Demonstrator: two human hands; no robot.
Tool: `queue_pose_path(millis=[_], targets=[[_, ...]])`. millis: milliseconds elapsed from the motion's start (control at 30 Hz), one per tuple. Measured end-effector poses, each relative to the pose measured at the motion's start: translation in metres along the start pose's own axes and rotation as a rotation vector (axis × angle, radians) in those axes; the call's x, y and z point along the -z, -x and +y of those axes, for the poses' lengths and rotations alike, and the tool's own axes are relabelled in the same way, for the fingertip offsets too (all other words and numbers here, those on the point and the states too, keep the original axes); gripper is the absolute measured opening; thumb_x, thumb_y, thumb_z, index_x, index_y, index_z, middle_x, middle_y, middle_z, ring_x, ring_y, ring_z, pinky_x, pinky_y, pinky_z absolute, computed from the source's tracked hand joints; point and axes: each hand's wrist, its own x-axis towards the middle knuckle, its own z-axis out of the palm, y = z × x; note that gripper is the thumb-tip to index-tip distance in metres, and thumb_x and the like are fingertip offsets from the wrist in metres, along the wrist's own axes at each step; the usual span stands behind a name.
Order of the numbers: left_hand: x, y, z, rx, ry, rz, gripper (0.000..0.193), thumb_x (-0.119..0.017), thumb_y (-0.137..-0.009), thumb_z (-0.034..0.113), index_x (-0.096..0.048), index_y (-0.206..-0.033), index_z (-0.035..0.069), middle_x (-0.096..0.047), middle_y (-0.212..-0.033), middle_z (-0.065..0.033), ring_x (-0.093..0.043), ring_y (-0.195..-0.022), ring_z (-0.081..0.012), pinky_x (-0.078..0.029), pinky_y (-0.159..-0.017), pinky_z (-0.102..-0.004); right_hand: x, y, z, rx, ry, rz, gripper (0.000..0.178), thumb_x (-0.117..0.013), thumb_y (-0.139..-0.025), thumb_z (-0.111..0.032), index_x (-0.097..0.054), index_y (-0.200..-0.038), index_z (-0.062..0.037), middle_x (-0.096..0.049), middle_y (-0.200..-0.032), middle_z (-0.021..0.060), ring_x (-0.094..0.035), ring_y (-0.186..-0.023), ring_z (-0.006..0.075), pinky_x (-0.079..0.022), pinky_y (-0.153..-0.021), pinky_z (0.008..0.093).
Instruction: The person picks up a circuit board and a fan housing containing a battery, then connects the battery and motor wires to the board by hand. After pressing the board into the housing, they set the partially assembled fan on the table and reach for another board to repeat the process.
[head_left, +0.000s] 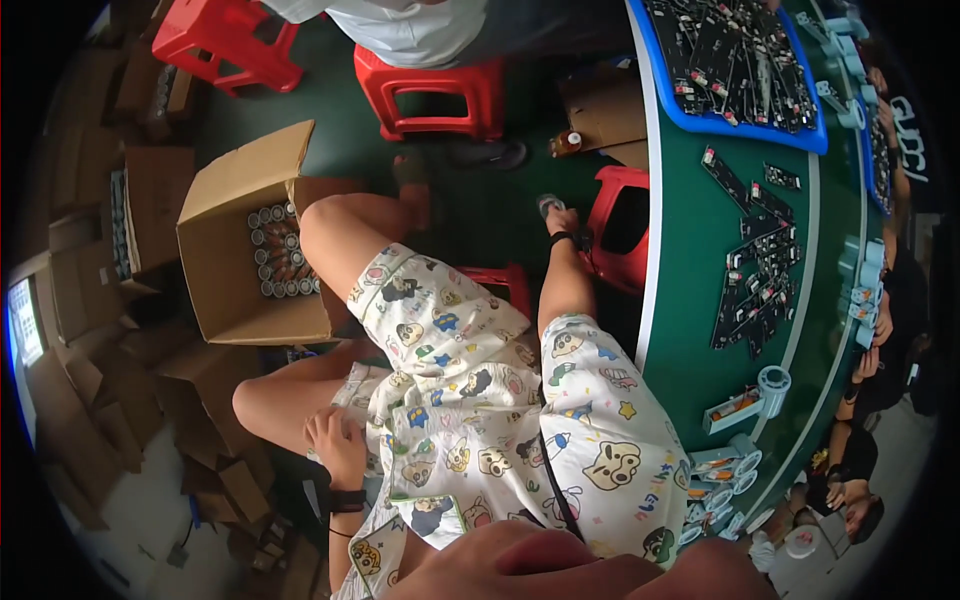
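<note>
My left hand (pixel 336 445), with a dark band at its wrist, rests on my bare thigh with the fingers spread. Stretched out ahead beside the table is my right arm, also with a black wristband. The fingers of my right hand (pixel 562 216) are closed around a small grey-white object (pixel 547 204), too small to name. Just right of that hand stands a red stool (pixel 622 225). Left of my knees is an open cardboard box (pixel 215 275), in which several round parts (pixel 290 287) with pale ring-shaped tops and brown sides are packed.
A green table (pixel 690 300) on the right bears loose circuit boards (pixel 760 260), a blue tray (pixel 690 122) of more boards and light-blue housings (pixel 770 390). Cardboard boxes (pixel 90 290) crowd the left. A person in a white shirt (pixel 410 30) sits ahead; others work across the table.
</note>
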Motion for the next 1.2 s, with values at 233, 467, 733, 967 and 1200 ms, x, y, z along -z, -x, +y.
queue_pose_path(millis=[233, 467, 733, 967, 1200], targets=[[0.025, -0.052, 0.038, -0.041, 0.289, -0.163, 0.022, -0.066, -0.083, -0.002, -0.067, -0.104, 0.004, -0.064, -0.105, -0.0134, -0.058, -0.104, -0.0367, -0.045, -0.092, -0.0463, -0.046, -0.056, -0.001, -0.080, -0.134, -0.242, 0.040, -0.078, -0.083, -0.031, -0.065, -0.105, 0.0000, -0.074, -0.095, 0.0245, -0.073, -0.093, 0.0418, -0.059, -0.081, 0.0448], [0.080, -0.104, 0.059, -0.224, 0.361, -0.023, 0.023, -0.065, -0.083, -0.006, -0.066, -0.104, 0.002, -0.065, -0.103, -0.0153, -0.061, -0.099, -0.0368, -0.048, -0.087, -0.0453, -0.020, 0.036, -0.067, 0.115, -0.118, 0.060, 0.036, -0.069, -0.081, -0.017, -0.063, -0.110, 0.0027, -0.070, -0.109, 0.0290, -0.069, -0.108, 0.0413, -0.053, -0.097, 0.0481], [0.114, -0.116, 0.112, -0.693, 0.492, 0.112, 0.028, -0.070, -0.077, -0.009, -0.067, -0.102, 0.002, -0.066, -0.099, -0.0156, -0.061, -0.092, -0.0362, -0.049, -0.081, -0.0445, 0.076, 0.128, -0.112, 0.494, -0.047, -0.333, 0.038, -0.073, -0.081, -0.029, -0.073, -0.112, -0.0070, -0.076, -0.105, 0.0179, -0.073, -0.101, 0.0338, -0.057, -0.088, 0.0437], [0.125, -0.094, 0.157, -1.115, 0.750, -0.003, 0.028, -0.068, -0.076, -0.008, -0.070, -0.102, 0.003, -0.062, -0.083, -0.0127, -0.061, -0.079, -0.0325, -0.050, -0.071, -0.0410, 0.255, 0.276, -0.128, 0.688, -0.739, -0.143, 0.019, -0.071, -0.090, -0.011, -0.072, -0.106, -0.0011, -0.075, -0.086, 0.0107, -0.073, -0.076, 0.0186, -0.057, -0.070, 0.0310], [0.149, -0.075, 0.242, -1.688, 0.636, -0.041, 0.028, -0.069, -0.079, 0.005, -0.064, -0.106, 0.002, -0.056, -0.086, -0.0114, -0.057, -0.073, -0.0310, -0.049, -0.068, -0.0427, 0.449, 0.402, -0.092, 1.035, -0.592, 0.173, 0.016, -0.070, -0.091, -0.010, -0.068, -0.104, -0.0020, -0.070, -0.087, 0.0139, -0.069, -0.074, 0.0294, -0.056, -0.066, 0.0381]])
